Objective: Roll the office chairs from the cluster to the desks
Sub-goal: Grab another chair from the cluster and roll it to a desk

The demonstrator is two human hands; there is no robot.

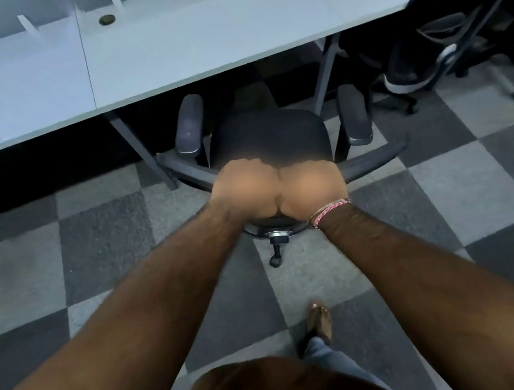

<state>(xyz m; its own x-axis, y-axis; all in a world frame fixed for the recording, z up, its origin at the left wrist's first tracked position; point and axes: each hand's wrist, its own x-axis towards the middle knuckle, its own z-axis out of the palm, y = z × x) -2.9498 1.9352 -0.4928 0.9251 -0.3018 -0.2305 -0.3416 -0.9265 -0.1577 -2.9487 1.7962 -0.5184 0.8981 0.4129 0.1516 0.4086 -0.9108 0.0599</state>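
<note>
A black office chair (268, 138) with grey armrests stands just in front of me, its seat facing the long white desk (156, 48) and partly under the desk's front edge. My left hand (246, 189) and my right hand (312, 187) sit side by side on the top of its backrest, fingers curled over the edge and gripping it. Both hands are blurred, so the fingers are hard to make out. One caster (275, 260) of the chair's base shows below my hands.
A second black mesh chair (458, 21) stands at the desk to the right. Grey slanted desk legs (138, 146) flank the chair I hold. The floor is checkered grey carpet (104, 247). My foot (319, 320) is behind the chair.
</note>
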